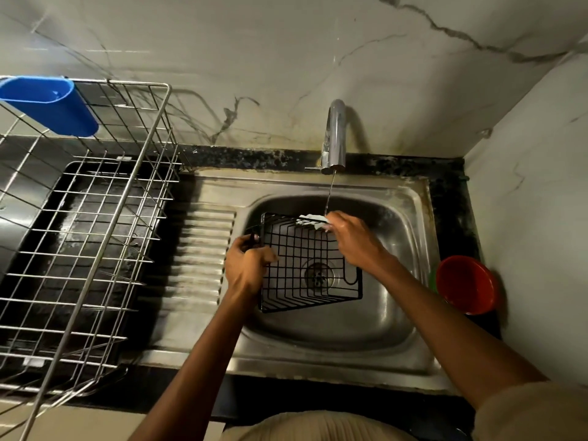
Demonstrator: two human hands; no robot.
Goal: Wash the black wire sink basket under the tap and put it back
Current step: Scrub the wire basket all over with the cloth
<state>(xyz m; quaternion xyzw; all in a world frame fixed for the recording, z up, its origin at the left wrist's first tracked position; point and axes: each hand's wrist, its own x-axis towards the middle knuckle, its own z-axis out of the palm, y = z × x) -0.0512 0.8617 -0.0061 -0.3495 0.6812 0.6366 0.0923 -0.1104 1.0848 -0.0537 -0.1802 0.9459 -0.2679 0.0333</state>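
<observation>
The black wire sink basket hangs tilted over the steel sink bowl, its open grid facing me with the drain showing through it. My left hand grips its left edge. My right hand lies on the basket's top right edge, fingers against the wire where white foam clings. A thin stream of water runs from the chrome tap down onto that spot.
A large steel dish rack with a blue plastic cup holder stands on the counter to the left. The ribbed drainboard lies between rack and bowl. A red bowl sits at the sink's right edge by the wall.
</observation>
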